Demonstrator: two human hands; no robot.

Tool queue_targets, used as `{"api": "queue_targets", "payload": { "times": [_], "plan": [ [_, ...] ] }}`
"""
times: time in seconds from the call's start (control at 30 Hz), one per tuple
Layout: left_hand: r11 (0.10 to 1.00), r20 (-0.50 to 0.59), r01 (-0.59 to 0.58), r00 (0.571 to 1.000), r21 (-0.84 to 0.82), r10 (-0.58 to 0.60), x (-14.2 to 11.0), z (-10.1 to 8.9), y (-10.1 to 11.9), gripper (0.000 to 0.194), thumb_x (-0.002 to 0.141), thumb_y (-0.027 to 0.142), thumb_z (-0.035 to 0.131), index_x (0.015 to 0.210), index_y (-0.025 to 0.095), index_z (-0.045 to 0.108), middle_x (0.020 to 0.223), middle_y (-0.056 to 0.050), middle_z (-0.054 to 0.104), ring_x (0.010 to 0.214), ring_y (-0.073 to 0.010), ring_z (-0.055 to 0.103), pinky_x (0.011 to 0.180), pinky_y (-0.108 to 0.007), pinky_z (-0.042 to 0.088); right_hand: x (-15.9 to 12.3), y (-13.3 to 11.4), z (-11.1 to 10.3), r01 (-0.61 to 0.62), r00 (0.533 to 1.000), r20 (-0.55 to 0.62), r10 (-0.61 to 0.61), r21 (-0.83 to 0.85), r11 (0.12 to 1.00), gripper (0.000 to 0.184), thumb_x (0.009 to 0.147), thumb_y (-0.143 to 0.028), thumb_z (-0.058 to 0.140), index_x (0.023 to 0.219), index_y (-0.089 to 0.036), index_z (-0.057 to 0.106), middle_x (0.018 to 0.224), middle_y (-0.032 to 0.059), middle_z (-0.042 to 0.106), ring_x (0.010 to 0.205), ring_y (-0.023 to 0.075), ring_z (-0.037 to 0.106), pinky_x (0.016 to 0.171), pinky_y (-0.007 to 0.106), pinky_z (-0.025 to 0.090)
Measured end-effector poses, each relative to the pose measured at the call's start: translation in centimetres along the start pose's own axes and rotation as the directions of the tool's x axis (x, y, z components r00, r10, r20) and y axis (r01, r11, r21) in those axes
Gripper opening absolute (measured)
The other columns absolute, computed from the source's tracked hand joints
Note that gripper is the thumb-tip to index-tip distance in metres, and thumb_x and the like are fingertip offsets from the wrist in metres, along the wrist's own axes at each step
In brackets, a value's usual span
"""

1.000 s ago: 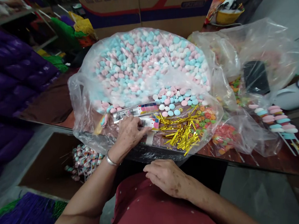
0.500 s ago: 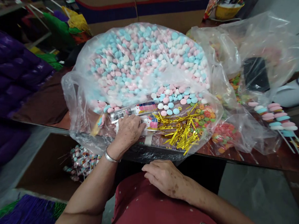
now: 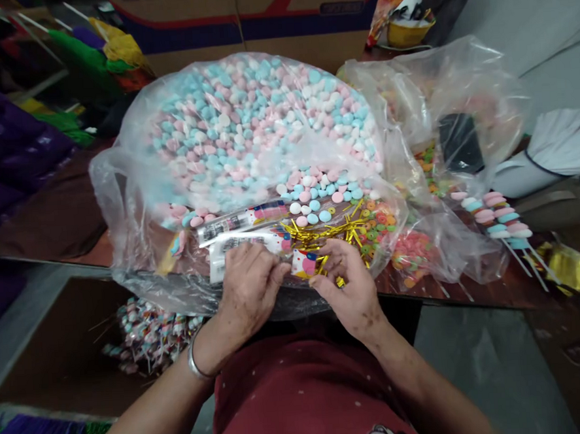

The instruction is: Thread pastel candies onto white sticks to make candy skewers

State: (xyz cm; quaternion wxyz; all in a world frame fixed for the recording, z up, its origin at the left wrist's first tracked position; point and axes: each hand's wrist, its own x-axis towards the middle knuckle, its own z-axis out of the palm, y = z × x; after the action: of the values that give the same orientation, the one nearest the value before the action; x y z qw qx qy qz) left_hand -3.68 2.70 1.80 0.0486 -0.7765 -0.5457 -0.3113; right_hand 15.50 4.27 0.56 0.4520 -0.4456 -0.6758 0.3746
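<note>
Head view. Small bag (image 3: 304, 263): printed end at 3 o'clock from the left hand (image 3: 249, 288); visible axis about 9 to 3 o'clock, remainder hidden. Left hand: nearer, fingers curled together, apparently clamped on the bag. Right hand (image 3: 347, 282): at 4 o'clock from the bag, thumb and fingers apart; contact cannot be told. Gold ties (image 3: 342, 228): at its 12 o'clock. Change: right hand, earlier by the shirt (image 3: 301, 393), now raised beside the bag.

Printed wrapper (image 3: 304, 263), colourful end showing, beside loose gold twist ties (image 3: 348, 229)
</note>
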Motion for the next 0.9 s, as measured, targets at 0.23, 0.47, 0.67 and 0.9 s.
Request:
{"api": "queue_targets", "payload": {
  "times": [0.23, 0.47, 0.67, 0.9],
  "plan": [
    [0.985, -0.026, 0.024, 0.999, -0.168, -0.029, -0.7, 0.4, 2.8, 0.028, 0.091, 0.035, 0.062, 0.109, 0.015, 0.055, 0.107, -0.015, 0.064, 0.102, -0.0288, 0.057, 0.087, -0.042, 0.043, -0.4, -0.2, -1.3, 0.246, 0.958, 0.181, -0.223, -0.116, 0.962, 0.016, 0.095, -0.016, 0.051, 0.084, -0.019, 0.061, 0.075, 0.001, 0.064, 0.072, 0.0131, 0.057, 0.071, 0.026, 0.047],
    [0.883, 0.237, 0.027, 0.967, -0.469, 0.097, -0.7, 0.8, 2.5, 0.019, 0.096, 0.025, 0.052, 0.079, 0.021, 0.059, 0.065, 0.001, 0.063, 0.056, -0.0126, 0.058, 0.055, -0.023, 0.045, -0.9, 0.2, -2.8, 0.349, 0.902, 0.337, -0.269, -0.204, 0.915, 0.022, 0.101, -0.026, 0.043, 0.091, -0.017, 0.06, 0.081, 0.0046, 0.064, 0.077, 0.0151, 0.055, 0.075, 0.029, 0.047],
    [0.835, 0.282, 0.075, 0.954, -0.546, 0.099, -0.6, 1.7, 2.9, 0.03, 0.097, 0.034, 0.049, 0.073, 0.022, 0.062, 0.057, 0.002, 0.063, 0.047, -0.0117, 0.058, 0.047, -0.02, 0.044, -1.2, 1.0, -2.7, 0.481, 0.865, 0.349, -0.36, -0.375, 0.792, 0.042, 0.105, -0.032, 0.029, 0.075, -0.018, 0.056, 0.069, 0.0032, 0.057, 0.071, 0.0156, 0.05, 0.073, 0.029, 0.045],
    [0.736, 0.406, 0.254, 0.913, -0.627, 0.031, -0.3, 1.5, 3.5, 0.024, 0.092, 0.036, 0.055, 0.075, 0.021, 0.063, 0.053, 0.005, 0.058, 0.043, -0.0104, 0.053, 0.041, -0.017, 0.042, -1.6, 1.1, -2.9, 0.442, 0.897, 0.267, -0.353, -0.501, 0.744, 0.052, 0.104, -0.042, 0.029, 0.059, -0.021, 0.044, 0.055, -0.001, 0.043, 0.059, 0.0135, 0.042, 0.061, 0.028, 0.036]
  ]
}}
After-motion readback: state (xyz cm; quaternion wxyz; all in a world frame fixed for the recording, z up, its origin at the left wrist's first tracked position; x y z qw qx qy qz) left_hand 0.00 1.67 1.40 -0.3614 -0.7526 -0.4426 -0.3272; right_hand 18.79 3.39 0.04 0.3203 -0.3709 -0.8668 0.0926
